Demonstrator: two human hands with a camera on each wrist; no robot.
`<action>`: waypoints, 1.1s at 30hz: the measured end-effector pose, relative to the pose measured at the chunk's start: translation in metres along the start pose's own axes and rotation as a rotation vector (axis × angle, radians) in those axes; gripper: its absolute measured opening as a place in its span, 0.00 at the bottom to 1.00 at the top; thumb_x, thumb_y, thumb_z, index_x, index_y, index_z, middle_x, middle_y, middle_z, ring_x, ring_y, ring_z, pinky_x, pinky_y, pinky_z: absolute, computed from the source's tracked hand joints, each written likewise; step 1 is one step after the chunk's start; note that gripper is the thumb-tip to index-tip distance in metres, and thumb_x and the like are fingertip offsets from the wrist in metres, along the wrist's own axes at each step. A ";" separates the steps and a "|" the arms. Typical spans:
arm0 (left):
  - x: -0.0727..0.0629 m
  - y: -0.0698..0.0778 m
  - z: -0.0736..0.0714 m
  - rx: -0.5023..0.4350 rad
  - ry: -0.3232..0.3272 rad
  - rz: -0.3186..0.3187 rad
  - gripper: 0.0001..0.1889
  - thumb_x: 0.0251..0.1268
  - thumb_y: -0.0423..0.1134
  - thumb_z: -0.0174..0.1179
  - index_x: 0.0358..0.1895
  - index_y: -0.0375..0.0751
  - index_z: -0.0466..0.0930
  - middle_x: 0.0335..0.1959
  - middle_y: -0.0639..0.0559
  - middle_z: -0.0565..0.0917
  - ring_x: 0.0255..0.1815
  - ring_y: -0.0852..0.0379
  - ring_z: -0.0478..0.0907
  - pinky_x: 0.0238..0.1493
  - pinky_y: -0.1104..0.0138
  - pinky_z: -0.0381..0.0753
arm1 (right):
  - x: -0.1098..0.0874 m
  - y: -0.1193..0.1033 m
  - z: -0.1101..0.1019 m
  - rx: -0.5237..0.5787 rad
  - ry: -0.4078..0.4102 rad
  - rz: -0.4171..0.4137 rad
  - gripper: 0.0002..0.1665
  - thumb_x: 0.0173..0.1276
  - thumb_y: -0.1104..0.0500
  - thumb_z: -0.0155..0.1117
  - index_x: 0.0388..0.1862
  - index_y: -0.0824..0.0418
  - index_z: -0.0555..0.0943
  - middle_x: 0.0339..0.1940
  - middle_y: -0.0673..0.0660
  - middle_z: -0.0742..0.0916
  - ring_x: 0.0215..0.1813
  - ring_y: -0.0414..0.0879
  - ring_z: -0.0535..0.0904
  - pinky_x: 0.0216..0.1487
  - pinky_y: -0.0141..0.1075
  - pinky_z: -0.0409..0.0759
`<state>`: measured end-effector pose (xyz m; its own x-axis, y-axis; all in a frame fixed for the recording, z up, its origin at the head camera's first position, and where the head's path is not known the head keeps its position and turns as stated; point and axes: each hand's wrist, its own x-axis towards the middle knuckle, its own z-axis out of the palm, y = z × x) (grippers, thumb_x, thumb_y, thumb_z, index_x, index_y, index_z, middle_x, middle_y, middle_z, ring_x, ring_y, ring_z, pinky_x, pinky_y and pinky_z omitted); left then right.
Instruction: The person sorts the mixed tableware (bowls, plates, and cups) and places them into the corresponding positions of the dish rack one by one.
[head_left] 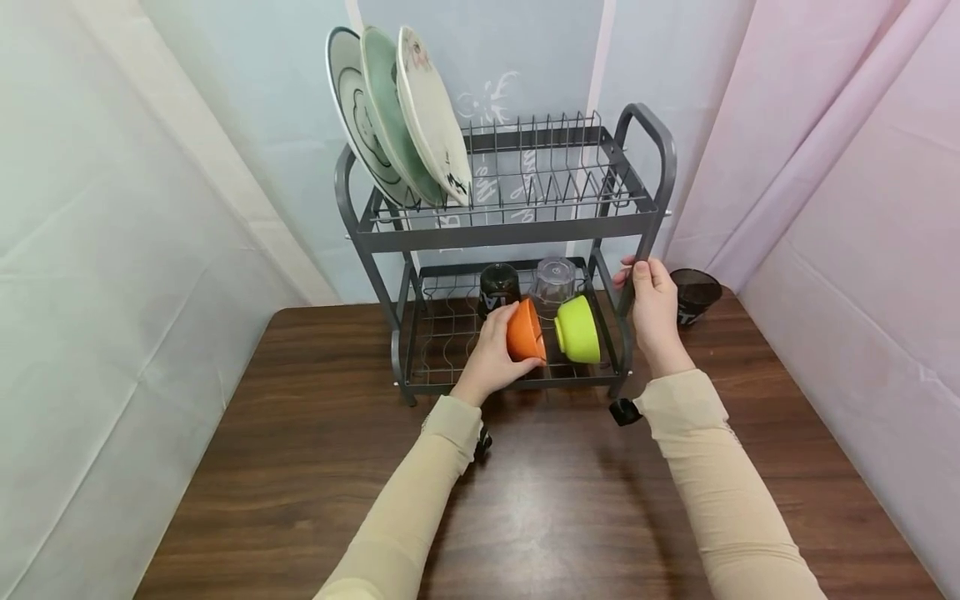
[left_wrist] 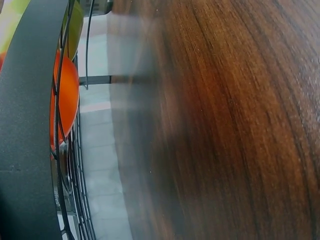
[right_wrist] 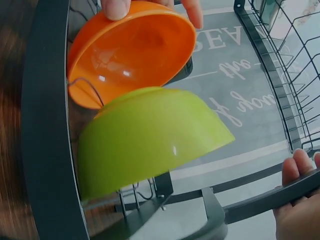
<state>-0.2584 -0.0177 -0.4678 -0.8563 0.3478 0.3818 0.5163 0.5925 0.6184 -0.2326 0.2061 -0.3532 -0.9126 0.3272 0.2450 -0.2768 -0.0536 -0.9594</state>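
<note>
My left hand [head_left: 491, 350] grips an orange bowl [head_left: 526, 332] tipped on its side in the lower tier of a dark grey dish rack [head_left: 502, 240]. In the right wrist view the thumb lies over the rim of the orange bowl [right_wrist: 135, 50], whose inside faces the camera. Just right of it a lime green bowl [head_left: 578, 330] also stands on its side on the wires. My right hand [head_left: 654, 304] holds the rack's right front post, fingers curled round it. Low in the left wrist view, the orange bowl [left_wrist: 67, 100] shows behind the wires.
Three plates [head_left: 435, 117] lean upright at the upper tier's left. Behind the bowls are a black cup [head_left: 498, 283] and a clear glass [head_left: 555, 279]. A dark cup [head_left: 694, 293] stands outside the rack on the right. The rack rests on a brown wooden table [head_left: 300, 467] between pale curtains.
</note>
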 end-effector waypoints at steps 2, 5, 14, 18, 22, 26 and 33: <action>-0.001 0.000 0.001 0.001 -0.001 -0.008 0.51 0.44 0.54 0.70 0.71 0.56 0.47 0.68 0.49 0.56 0.62 0.49 0.65 0.57 0.56 0.75 | 0.001 0.001 -0.001 -0.019 -0.003 0.002 0.15 0.73 0.54 0.44 0.41 0.63 0.74 0.26 0.49 0.82 0.35 0.42 0.77 0.46 0.33 0.73; -0.002 0.000 0.001 -0.001 -0.002 -0.020 0.52 0.44 0.53 0.70 0.72 0.57 0.46 0.68 0.49 0.55 0.62 0.48 0.65 0.57 0.56 0.75 | 0.005 0.007 -0.005 -0.054 -0.016 0.004 0.15 0.73 0.54 0.43 0.43 0.63 0.74 0.26 0.47 0.83 0.36 0.41 0.78 0.46 0.31 0.73; -0.004 0.002 -0.001 0.017 0.022 -0.003 0.50 0.45 0.55 0.69 0.71 0.55 0.48 0.66 0.48 0.56 0.61 0.48 0.65 0.57 0.55 0.75 | 0.006 0.019 -0.017 -0.188 -0.033 -0.035 0.14 0.73 0.55 0.46 0.45 0.63 0.75 0.28 0.40 0.83 0.39 0.35 0.79 0.47 0.28 0.72; -0.004 0.002 -0.001 0.036 0.030 0.010 0.50 0.45 0.54 0.69 0.71 0.55 0.48 0.65 0.48 0.58 0.62 0.50 0.64 0.57 0.55 0.74 | -0.006 0.021 -0.024 -0.322 0.023 -0.036 0.16 0.73 0.58 0.46 0.47 0.70 0.74 0.28 0.36 0.80 0.38 0.29 0.75 0.47 0.27 0.69; -0.003 0.002 -0.001 0.046 0.023 0.018 0.46 0.47 0.53 0.69 0.69 0.53 0.52 0.65 0.48 0.59 0.62 0.51 0.62 0.57 0.55 0.75 | -0.011 0.033 -0.040 -0.391 0.071 0.018 0.18 0.72 0.58 0.47 0.49 0.72 0.73 0.27 0.35 0.78 0.35 0.25 0.72 0.42 0.23 0.67; -0.003 0.001 0.000 0.058 0.015 0.015 0.41 0.48 0.51 0.68 0.65 0.49 0.56 0.65 0.49 0.58 0.63 0.52 0.60 0.58 0.56 0.74 | -0.001 0.056 -0.059 -0.369 0.138 0.124 0.12 0.72 0.55 0.49 0.43 0.62 0.74 0.22 0.34 0.79 0.29 0.24 0.74 0.37 0.21 0.69; 0.000 -0.001 -0.001 0.049 0.017 0.001 0.38 0.48 0.52 0.67 0.64 0.46 0.61 0.65 0.50 0.59 0.63 0.51 0.59 0.57 0.56 0.75 | 0.021 0.076 -0.084 -0.111 0.220 0.459 0.08 0.71 0.50 0.49 0.39 0.52 0.67 0.15 0.40 0.80 0.21 0.31 0.77 0.26 0.21 0.74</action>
<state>-0.2586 -0.0191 -0.4682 -0.8551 0.3362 0.3946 0.5159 0.6271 0.5836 -0.2473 0.2877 -0.4327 -0.8443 0.4851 -0.2277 0.1810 -0.1418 -0.9732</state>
